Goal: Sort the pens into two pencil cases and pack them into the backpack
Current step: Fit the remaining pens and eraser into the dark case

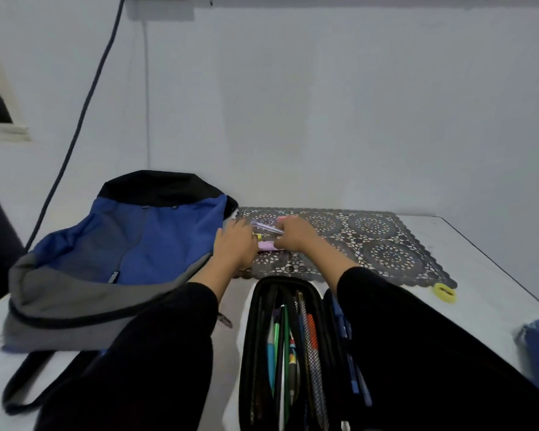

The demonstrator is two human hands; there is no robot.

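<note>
White tabletop [467,244] carries a dark lace mat [371,244]; upon it both hands' fingers, left [235,244] and right [294,236], close around a clear pen [266,227]. Nearer than the mat lies the open black pencil case [288,353]; left of it, the blue-grey backpack [112,259].

pale wall [324,104], dark cable [84,116], white table [479,262], dim light.

from my remote seat this reads as a room in a home, likely a study corner: a plain white table [467,244] pushed against a bare painted wall [324,104], with a dark lace-patterned placemat [371,244] across the middle of the frame. a dark cable [84,113] hangs down the wall at upper left beside a window edge [0,113], and a blue-and-grey backpack [112,253] and an open pencil case [280,353] sit lower down.
</note>
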